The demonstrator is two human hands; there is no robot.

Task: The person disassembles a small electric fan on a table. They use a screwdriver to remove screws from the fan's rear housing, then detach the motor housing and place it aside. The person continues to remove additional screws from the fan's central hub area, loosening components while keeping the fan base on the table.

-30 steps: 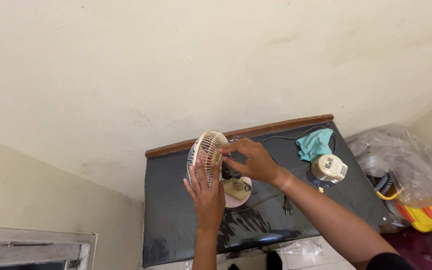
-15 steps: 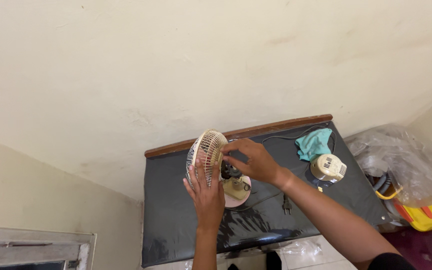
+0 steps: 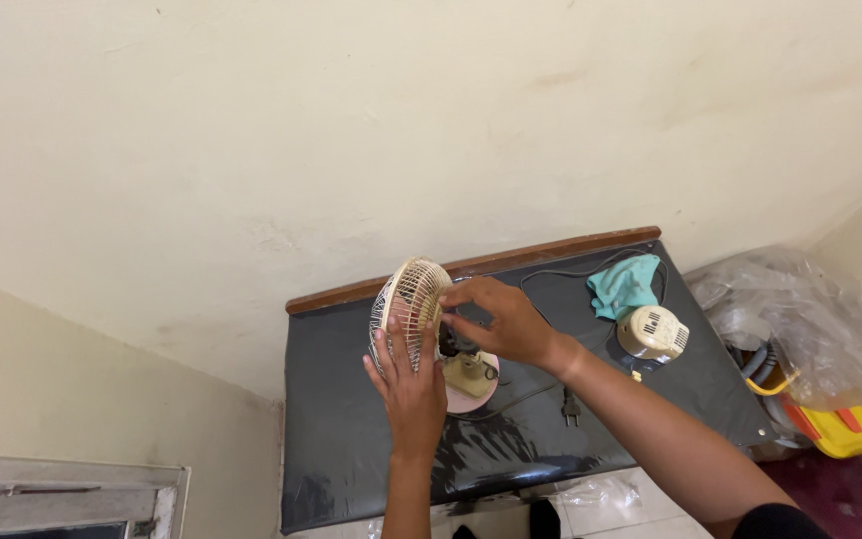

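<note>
Over the last second little changed: your 2 hands stayed on the small desk fan (image 3: 421, 329), and only the view drifted slightly. Your left hand (image 3: 409, 384) remained flat and unclenched, its palm and spread fingers pressed against the front of the cream wire grille (image 3: 406, 299), bracing it upright. Your right hand (image 3: 499, 321) kept its fingertips pinched at the rear rim of the grille, just above the dark motor (image 3: 451, 344); what exactly they pinched could not be told. The fan stood on its pink round base (image 3: 471, 394) near the middle of the black table (image 3: 351, 439), against the cream wall (image 3: 351, 150). The steady grip suggested that the work at the grille's rim was not yet finished, since the grille sat in the same place as 1 second before. The cord's plug (image 3: 570, 407) lay loose on the table, so the fan was unplugged. A teal cloth (image 3: 623, 284) and a cream motor cover (image 3: 653, 332) lay apart to the right.
</note>
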